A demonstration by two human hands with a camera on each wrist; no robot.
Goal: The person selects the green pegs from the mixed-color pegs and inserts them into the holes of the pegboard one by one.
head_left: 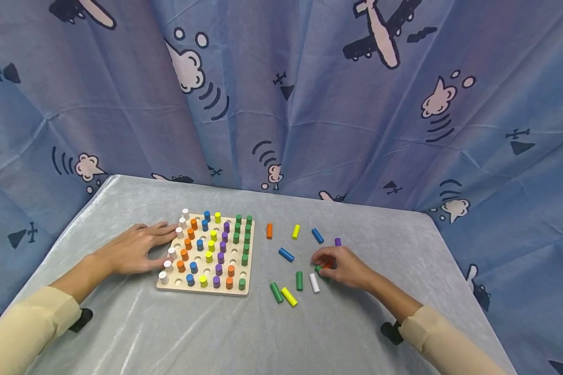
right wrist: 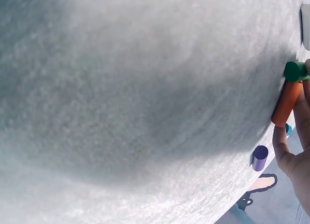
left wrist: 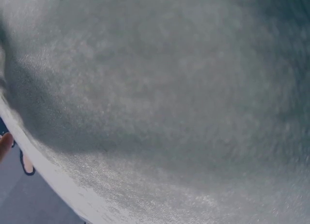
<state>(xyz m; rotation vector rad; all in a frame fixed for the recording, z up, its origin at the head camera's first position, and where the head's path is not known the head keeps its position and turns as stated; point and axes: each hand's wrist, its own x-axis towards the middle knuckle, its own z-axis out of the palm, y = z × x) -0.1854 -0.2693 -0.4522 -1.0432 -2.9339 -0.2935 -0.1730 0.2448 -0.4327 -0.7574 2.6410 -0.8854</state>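
Note:
A square wooden pegboard point(head_left: 178, 285) stands left of centre, with upright white, orange, blue, yellow, purple and green pegs in columns. My left hand point(head_left: 133, 250) lies at the board's left edge, fingers extended towards the white pegs point(head_left: 168, 265). In the left wrist view only a fingertip point(left wrist: 5, 144) shows at the lower left. Right of the loose pegs, my right hand point(head_left: 344, 266) has its fingers curled about an orange peg point(right wrist: 286, 104). A green peg point(right wrist: 294, 72) is against one end of it, by the fingers. The palm hides part of both pegs.
Loose pegs lie between board and right hand: an orange one point(head_left: 269, 231), yellow ones point(head_left: 289, 297), blue ones point(head_left: 286, 254), green ones point(head_left: 276, 292) and a white one point(head_left: 314, 283). A purple peg point(right wrist: 260, 158) is just beyond the right hand. A patterned blue curtain point(head_left: 309, 104) hangs behind the grey-covered table point(head_left: 206, 333).

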